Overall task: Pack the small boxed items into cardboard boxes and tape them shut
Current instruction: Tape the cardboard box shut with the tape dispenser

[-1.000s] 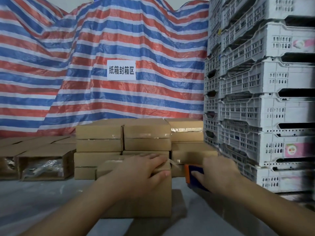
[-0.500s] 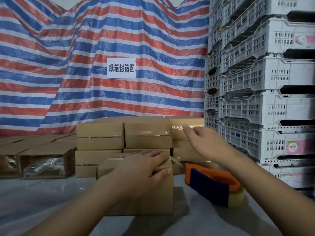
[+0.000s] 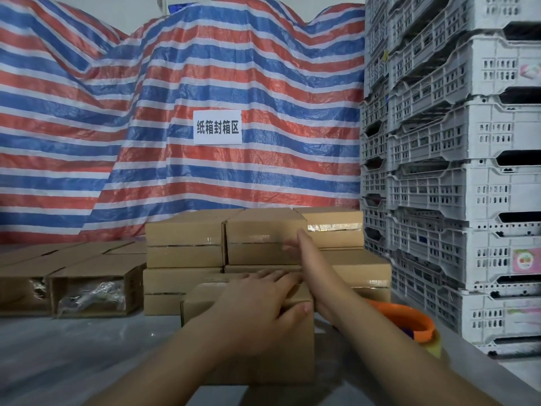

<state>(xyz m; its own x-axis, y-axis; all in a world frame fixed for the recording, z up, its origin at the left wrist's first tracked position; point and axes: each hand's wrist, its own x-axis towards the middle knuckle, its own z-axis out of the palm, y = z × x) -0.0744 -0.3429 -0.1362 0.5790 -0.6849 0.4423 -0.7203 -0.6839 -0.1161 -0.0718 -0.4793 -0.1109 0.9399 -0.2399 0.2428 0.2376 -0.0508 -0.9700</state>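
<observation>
Both hands were flat-fingered: left hand (image 3: 260, 306) pressed the cardboard box (image 3: 251, 341) top, right hand (image 3: 307, 259) gripped nothing. Box looked light, stiff; grip opposite side walls.

A white sign (image 3: 217, 127) fixed to the striped tarp (image 3: 263, 83) carries five black Chinese characters in one row: 纸箱封箱区. Nothing else can be read. A pink sticker (image 3: 526, 260) on a white crate (image 3: 483, 256) at the right shows a round cartoon figure, with no legible words; fainter stickers on the crates above and below it are too blurred to make out. The cardboard boxes (image 3: 187, 241) show plain brown faces and clear tape, with no print or numbers that can be told
</observation>
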